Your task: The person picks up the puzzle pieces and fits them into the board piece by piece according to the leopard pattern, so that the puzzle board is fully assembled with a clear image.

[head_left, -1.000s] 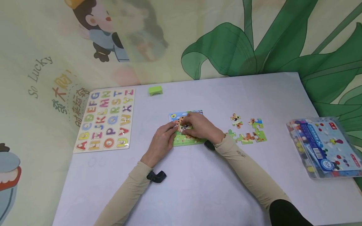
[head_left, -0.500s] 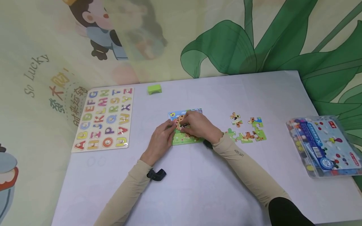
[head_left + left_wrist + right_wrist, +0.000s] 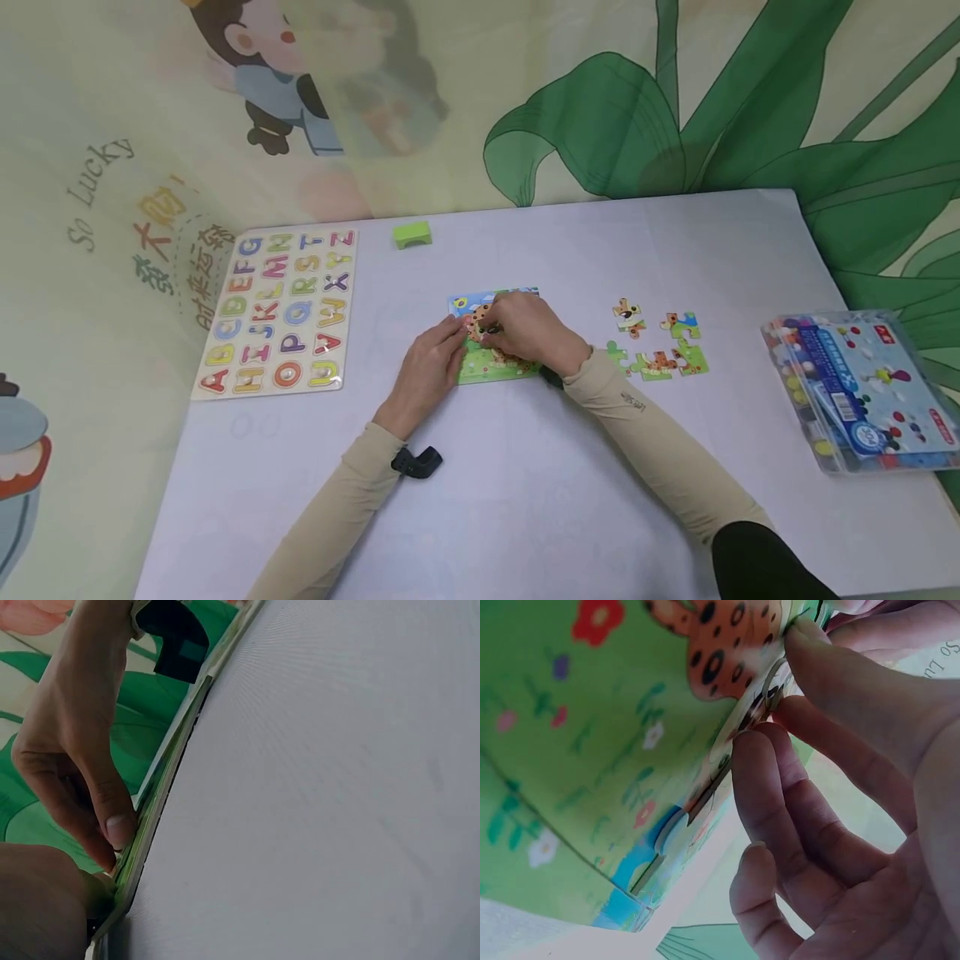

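Note:
A jigsaw puzzle board (image 3: 477, 372) with a spotted cartoon animal on green grass lies mid-table. My right hand (image 3: 531, 332) bends over its middle and pinches a puzzle piece there, largely hidden by the fingers. In the right wrist view, thumb and fingertips of the right hand (image 3: 855, 832) meet at the piece, whose edge stands slightly proud of the picture. My left hand (image 3: 427, 367) rests against the board's left edge with fairly straight fingers. The left wrist view shows the board (image 3: 150, 832) edge-on, the left hand (image 3: 41, 900) at its near corner.
Several loose puzzle pieces (image 3: 655, 365) lie right of the board. An alphabet board (image 3: 273, 340) is at the left, a green block (image 3: 412, 234) at the back. A clear plastic box (image 3: 862, 392) of coloured parts sits at the right edge.
The right fingers have shifted slightly and cover more of the piece at the board's middle. The left hand stays at the board's left edge.

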Demonstrator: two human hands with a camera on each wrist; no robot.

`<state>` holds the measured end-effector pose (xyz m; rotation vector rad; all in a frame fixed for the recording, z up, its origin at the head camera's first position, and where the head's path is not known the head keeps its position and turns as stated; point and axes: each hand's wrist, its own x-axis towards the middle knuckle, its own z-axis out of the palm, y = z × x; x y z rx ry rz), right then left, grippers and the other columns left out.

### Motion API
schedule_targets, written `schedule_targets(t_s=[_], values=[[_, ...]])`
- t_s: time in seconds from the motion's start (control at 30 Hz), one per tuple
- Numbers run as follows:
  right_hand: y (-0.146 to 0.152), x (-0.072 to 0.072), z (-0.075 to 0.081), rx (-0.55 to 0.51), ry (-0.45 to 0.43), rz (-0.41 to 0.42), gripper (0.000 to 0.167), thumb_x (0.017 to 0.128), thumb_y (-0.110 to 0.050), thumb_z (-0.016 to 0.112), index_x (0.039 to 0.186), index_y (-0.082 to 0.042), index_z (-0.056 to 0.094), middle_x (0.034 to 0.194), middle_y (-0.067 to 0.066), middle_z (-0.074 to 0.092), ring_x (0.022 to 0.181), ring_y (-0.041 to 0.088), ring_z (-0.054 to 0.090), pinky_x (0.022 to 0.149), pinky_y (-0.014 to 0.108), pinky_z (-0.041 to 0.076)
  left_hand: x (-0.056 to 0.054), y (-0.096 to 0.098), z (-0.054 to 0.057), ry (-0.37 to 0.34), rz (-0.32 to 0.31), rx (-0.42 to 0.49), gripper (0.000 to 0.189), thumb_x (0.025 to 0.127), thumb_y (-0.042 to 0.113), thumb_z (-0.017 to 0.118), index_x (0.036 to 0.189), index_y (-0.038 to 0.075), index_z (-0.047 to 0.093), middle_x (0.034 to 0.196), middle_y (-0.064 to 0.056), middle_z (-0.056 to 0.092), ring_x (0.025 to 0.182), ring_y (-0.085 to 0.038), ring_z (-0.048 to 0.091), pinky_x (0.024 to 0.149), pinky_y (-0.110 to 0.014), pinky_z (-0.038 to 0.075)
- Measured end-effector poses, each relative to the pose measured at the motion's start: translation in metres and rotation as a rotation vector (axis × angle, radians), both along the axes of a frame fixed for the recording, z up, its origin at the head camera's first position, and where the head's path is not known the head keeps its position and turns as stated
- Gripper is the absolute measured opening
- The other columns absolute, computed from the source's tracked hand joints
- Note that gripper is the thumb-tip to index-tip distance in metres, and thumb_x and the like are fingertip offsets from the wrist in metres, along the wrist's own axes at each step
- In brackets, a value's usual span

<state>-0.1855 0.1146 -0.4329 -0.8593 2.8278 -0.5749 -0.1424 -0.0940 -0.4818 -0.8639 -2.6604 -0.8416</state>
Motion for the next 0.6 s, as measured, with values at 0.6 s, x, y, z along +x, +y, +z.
schedule_targets(t_s=[0.6], values=[[0.0020,-0.0011,-0.0024,-0.007,-0.003,0.015,0.021,0.091,-0.022,0.086,0.109,-0.010,0.086,0.100,0.007,0.078,0.092,0.022,0.071,0.078,0.039,0.060,-0.0032,0.0035,0.0058,0.076,-0.018,-0.073,0.017,0.095,-0.002,0.075,0.111,-0.008,0.079,0.117,-0.022,0.075,0.125,-0.040,0.069,0.103,-0.052,0.058]])
